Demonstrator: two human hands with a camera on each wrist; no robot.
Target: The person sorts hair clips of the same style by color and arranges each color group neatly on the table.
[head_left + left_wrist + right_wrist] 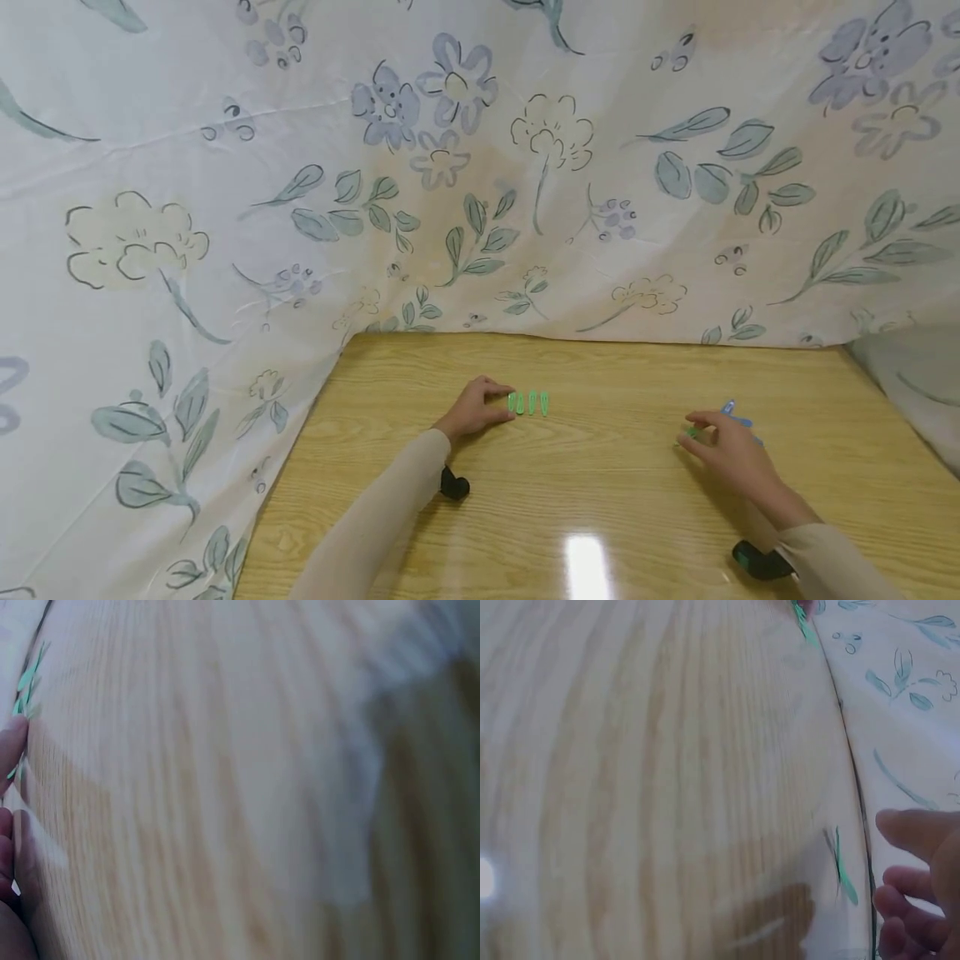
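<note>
Several green hair clips [532, 402] stand side by side in a short row on the wooden table. My left hand [477, 408] is at the row's left end, its thumb and index finger at the two ends of the leftmost clip. Its fingertip [16, 735] shows beside the green clips in the left wrist view. Off to the right, my right hand [731, 454] is over another green hair clip [845, 879], thumb and fingers apart. This clip lies on the table, separate from the fingers in the right wrist view. Blue hair clips [729, 407] lie just behind the right hand, partly hidden by it.
The wood-grain table [600, 483] reaches back to a floral cloth [480, 250] that hangs behind it and along the left side. A black wrist device [454, 485] sits under the left sleeve, another [759, 560] by the right one. Light glares off the front of the table.
</note>
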